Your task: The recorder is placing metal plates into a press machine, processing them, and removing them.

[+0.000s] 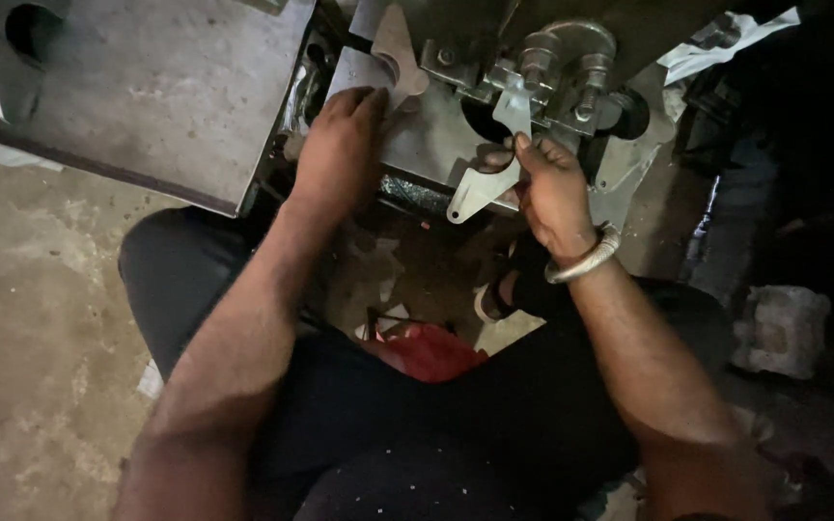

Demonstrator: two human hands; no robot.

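Right hand [550, 188] is pinching a flat metal plate [480, 189], fingers and thumb closed on its upper end. The plate is thin pale steel, kind of a teardrop or bracket shape with rounded corners and a small hole near its lower tip, and it hangs tilted just in front of the press [533, 68]. That machine is all dull grey metal: chunky round bolts on top, a curved bar over them, a dark round opening below. Another plate [516, 104] of similar cut sits upright in the tooling, just above the held one. Left hand [340, 145] lies flat, fingers stretched out and loose, palm down on the smooth grey bed [436, 145] of the press, fingertips touching a curvy beige cutout [396, 48] there; it's holding nothing. There's a shiny twisted metal bangle [586, 259] on the right wrist. To the left is a big scuffed steel sheet [166, 87] with a dark edge. Floor [31, 318] is rough, stained concrete. A crumpled red rag [431, 349] sits between the knees, against dark trousers.
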